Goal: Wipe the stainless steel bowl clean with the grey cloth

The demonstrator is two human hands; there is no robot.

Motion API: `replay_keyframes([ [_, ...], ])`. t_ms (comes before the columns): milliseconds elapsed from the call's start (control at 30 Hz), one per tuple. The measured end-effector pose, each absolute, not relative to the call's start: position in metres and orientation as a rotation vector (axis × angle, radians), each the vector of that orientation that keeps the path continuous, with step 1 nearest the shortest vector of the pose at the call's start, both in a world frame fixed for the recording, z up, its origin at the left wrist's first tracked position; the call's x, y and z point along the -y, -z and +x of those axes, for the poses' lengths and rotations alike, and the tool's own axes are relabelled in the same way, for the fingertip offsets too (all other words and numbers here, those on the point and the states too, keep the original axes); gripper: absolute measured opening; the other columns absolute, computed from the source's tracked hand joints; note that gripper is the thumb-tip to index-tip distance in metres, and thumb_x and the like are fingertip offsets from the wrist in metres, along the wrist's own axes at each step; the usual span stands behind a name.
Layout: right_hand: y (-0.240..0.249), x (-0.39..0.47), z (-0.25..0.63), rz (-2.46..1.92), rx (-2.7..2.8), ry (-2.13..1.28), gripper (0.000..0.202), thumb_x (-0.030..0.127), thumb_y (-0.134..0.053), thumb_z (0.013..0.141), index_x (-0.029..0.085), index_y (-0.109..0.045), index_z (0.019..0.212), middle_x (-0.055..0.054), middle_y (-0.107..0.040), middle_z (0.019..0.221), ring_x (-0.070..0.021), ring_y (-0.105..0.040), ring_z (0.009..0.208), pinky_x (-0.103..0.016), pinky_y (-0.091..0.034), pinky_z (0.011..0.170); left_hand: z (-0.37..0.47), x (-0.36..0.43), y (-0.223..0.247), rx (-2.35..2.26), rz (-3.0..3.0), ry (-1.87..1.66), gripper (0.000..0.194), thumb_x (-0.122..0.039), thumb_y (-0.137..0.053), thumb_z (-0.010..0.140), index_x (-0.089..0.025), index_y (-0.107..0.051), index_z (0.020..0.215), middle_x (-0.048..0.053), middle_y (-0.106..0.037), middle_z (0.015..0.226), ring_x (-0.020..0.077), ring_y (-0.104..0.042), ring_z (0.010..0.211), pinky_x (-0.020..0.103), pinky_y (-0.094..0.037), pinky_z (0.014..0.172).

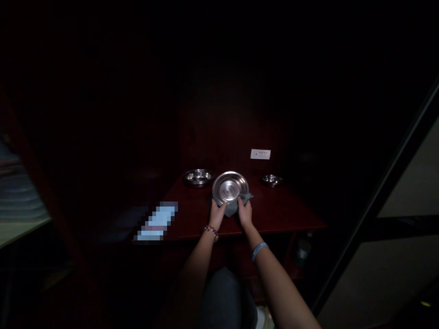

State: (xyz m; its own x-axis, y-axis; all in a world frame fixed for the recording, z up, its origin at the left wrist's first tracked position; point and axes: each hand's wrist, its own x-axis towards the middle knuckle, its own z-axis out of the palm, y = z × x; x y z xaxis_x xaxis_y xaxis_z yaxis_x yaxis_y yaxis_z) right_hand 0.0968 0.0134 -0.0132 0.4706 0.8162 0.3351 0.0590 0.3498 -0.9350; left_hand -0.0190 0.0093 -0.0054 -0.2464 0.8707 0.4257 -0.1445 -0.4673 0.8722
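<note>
A shiny steel basin [229, 188] is held tilted in front of me, its hollow side facing my view. My left hand [217, 214] grips the near left rim, thumb over the edge. At the near right rim, my right hand [244, 211] is closed on a grey cloth [232, 209], which bunches against the basin and hangs below its rim. Fingers behind the rim and cloth are hidden. Behind on the left, more steel basins [198, 177], seemingly stacked, rest on the dark red desk [202, 224]. Smaller steel bowls [272, 180] sit on the right.
A white socket plate [260, 154] is on the back panel. Below the desk at right stands a bottle [303, 251]. A blurred-out bright patch [157, 222] lies at left. Pale stacked items [22, 196] are at far left. The surroundings are very dark.
</note>
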Motion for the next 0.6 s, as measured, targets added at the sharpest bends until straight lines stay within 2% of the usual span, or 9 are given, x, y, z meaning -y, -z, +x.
replay_keyframes([
  [100, 0.0121, -0.0118, 0.0961, -1.119, 0.979, -0.612, 0.038, 0.045, -0.058, 0.08, 0.015, -0.066, 0.103, -0.012, -0.073, 0.106, -0.0263, -0.068, 0.101, -0.033, -0.05, 0.09, -0.0194, -0.0091, 0.0053, -0.978, 1.269, -1.82, 0.063, -0.015, -0.067, 0.072, -0.018, -0.044, 0.131, 0.013, -0.055, 0.134, 0.0225, -0.053, 0.125, 0.039, -0.032, 0.113],
  [300, 0.01, -0.0098, 0.0955, -1.14, 0.981, -0.612, 0.038, 0.044, -0.058, 0.08, 0.015, -0.067, 0.103, -0.012, -0.074, 0.104, -0.0263, -0.068, 0.1, -0.033, -0.05, 0.088, -0.0202, -0.0099, 0.0061, -1.046, 1.265, -1.798, 0.063, -0.018, -0.066, 0.074, -0.017, -0.039, 0.131, 0.016, -0.055, 0.132, 0.0252, -0.055, 0.122, 0.043, -0.035, 0.111],
  [600, 0.0092, -0.009, 0.0959, -1.138, 0.974, -0.627, 0.039, 0.044, -0.059, 0.08, 0.015, -0.067, 0.105, -0.012, -0.074, 0.105, -0.0256, -0.069, 0.098, -0.032, -0.05, 0.089, -0.0203, -0.0125, 0.0095, -0.993, 1.232, -1.74, 0.073, -0.022, -0.065, 0.076, -0.018, -0.034, 0.142, 0.014, -0.048, 0.143, 0.0238, -0.046, 0.134, 0.038, -0.027, 0.117],
])
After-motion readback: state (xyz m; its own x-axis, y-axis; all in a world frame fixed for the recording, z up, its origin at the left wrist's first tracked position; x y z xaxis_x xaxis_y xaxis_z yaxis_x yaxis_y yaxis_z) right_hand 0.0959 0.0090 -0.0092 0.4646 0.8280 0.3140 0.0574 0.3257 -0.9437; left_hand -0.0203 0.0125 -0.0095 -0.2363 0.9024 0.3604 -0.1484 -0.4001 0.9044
